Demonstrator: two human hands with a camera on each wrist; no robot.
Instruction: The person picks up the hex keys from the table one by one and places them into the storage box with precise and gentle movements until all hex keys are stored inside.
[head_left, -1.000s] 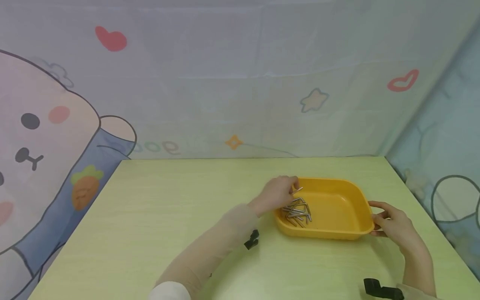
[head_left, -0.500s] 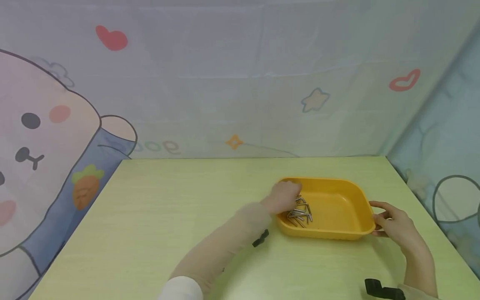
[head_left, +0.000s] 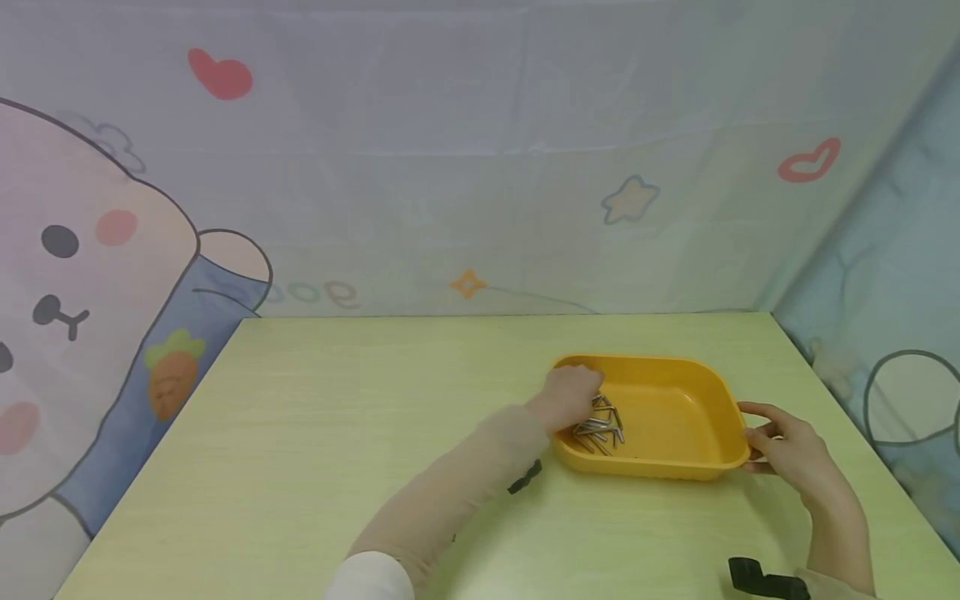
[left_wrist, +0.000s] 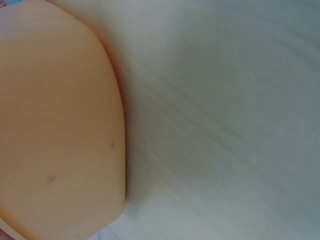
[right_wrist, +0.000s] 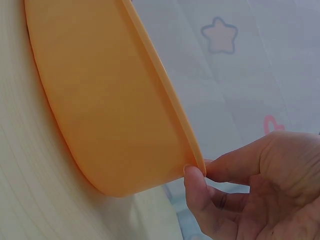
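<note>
Two bare hands are working at a shallow orange plastic tray [head_left: 678, 412] that is sitting on the right half of a pale yellow-green wooden table [head_left: 315, 433]. Several short silver L-shaped metal pieces [head_left: 600, 423] are lying in a loose heap in the tray's left part, against its near wall. Behind the table a pastel printed cloth backdrop [head_left: 465, 158] is hanging, showing a cartoon bear, hearts and a star; nothing is standing between the hands and the tray. One small black clip [head_left: 524, 477] is lying on the table just beside the left forearm, near the tray's left front corner, and a second black clip-like object [head_left: 765, 578] is lying well apart at the lower right, beside the right wrist.

The left hand [head_left: 572, 397] is reaching over the tray's left rim with its fingers curled down into the heap of metal pieces; whether they are pinching a piece cannot be told, since the back of the hand is hiding the fingertips. The left wrist view is showing only the tray's outer wall [left_wrist: 55, 125] and the tabletop [left_wrist: 225, 120].

The right hand [head_left: 787, 448] is resting at the tray's right end. In the right wrist view its thumb [right_wrist: 197, 192] and a curled finger are pinching the thin rim of the tray [right_wrist: 105, 105], with the remaining fingers loosely bent behind.
</note>
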